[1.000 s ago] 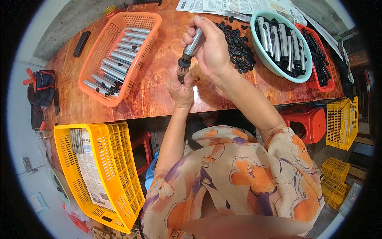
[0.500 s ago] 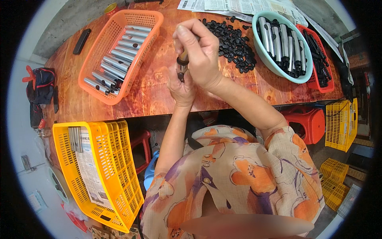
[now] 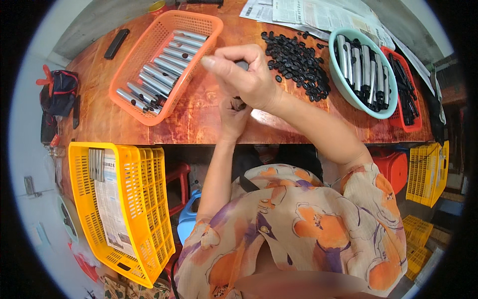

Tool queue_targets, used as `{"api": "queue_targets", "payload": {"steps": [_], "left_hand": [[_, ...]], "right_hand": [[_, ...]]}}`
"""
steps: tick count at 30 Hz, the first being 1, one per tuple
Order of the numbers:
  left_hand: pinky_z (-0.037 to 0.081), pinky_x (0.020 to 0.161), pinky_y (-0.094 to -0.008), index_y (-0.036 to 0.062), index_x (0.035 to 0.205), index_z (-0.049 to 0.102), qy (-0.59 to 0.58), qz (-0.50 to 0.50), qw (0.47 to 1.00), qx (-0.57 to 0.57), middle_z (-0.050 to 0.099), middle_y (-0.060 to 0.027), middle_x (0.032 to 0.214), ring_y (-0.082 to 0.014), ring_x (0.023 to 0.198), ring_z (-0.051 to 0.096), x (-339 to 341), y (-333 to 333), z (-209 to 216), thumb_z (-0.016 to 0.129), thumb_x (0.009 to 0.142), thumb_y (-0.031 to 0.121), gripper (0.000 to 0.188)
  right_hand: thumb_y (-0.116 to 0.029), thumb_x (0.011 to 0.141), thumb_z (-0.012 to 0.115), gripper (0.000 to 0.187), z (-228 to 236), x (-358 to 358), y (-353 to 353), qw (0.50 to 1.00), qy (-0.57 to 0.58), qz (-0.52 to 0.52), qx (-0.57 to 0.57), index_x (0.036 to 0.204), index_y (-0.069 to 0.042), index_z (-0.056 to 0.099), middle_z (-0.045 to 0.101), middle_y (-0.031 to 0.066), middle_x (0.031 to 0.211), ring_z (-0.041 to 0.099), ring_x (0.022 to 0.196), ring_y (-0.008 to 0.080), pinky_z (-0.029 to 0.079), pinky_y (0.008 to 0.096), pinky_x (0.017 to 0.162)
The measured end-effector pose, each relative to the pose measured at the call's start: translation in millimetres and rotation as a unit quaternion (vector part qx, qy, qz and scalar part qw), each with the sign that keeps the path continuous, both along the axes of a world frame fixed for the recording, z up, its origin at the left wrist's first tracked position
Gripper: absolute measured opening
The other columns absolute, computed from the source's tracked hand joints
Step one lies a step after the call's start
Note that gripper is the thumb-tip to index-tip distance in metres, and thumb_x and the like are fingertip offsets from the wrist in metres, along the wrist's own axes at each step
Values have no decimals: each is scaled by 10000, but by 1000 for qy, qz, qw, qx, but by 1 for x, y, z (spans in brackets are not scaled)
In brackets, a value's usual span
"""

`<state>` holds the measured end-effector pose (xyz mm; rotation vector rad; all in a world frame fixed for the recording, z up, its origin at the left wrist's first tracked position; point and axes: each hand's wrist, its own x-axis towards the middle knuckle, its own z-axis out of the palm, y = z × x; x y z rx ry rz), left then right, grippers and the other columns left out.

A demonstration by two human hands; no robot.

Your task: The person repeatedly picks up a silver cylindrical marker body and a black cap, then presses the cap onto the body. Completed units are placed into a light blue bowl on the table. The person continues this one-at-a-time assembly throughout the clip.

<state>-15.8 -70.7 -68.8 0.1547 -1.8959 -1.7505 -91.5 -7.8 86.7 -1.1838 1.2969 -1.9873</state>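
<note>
My right hand is closed in a fist over the table, above my left hand. A dark, round end of a handled tool shows between its curled fingers; the rest is hidden. My left hand is wrapped round a short metal tube, of which only a dark part shows. Whether tool and tube touch is hidden by the right hand. To the left, an orange basket holds several silver tubes with dark holes. Small black oval parts lie heaped to the right.
A pale blue basin of silver tubes with black ends stands at the right, beside a red basket of black parts. Newspapers cover the far edge. A black bar lies far left. Below left stands a yellow crate.
My right hand has come down and closer to my left. The tan handle and silver tube seen between the hands are now mostly covered. The whole view has shifted slightly.
</note>
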Motion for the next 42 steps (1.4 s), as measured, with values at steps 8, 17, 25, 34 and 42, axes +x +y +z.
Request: {"api": "queue_targets", "payload": {"steps": [8, 17, 25, 34, 42], "left_hand": [[437, 592, -235, 18, 841, 624, 17, 93, 993, 70, 604, 22, 747, -68, 695, 549, -1, 22, 29, 704, 784, 69, 111], [346, 453, -242, 23, 634, 603, -65, -24, 993, 98, 538, 43, 551, -44, 509, 466, -2, 0, 9, 708, 775, 52, 178], [472, 648, -321, 7, 934, 647, 14, 156, 987, -46, 651, -61, 786, -178, 771, 613, -16, 20, -5, 631, 826, 121, 157], [409, 506, -331, -37, 696, 565, -43, 192, 968, -156, 551, -75, 558, -104, 557, 486, -21, 29, 3, 671, 779, 129, 214], [420, 549, -342, -1, 763, 573, -205, 86, 918, -329, 530, -113, 580, -198, 557, 527, -12, 42, 25, 694, 809, 284, 313]], "right_hand": [[-149, 874, 583, 297, 2, -2, -2, 992, 12, 125, 31, 613, -23, 519, 435, -37, 510, 372, 466, 32, 283, 222, 423], [-156, 877, 613, 284, -1, 2, -4, 999, -18, 40, 20, 633, -14, 582, 436, -60, 526, 344, 454, 11, 249, 216, 398], [-158, 852, 625, 231, -7, 5, -3, 997, 40, -67, -26, 711, 25, 640, 526, -33, 581, 451, 568, 24, 360, 211, 494], [-147, 857, 622, 209, -19, -12, 9, 979, 44, -175, -99, 752, 32, 651, 540, -21, 605, 453, 562, 26, 349, 211, 481], [-264, 838, 682, 300, 5, -50, 78, 936, -285, -197, -56, 645, -107, 514, 347, -58, 470, 309, 362, 58, 244, 239, 323]]}}
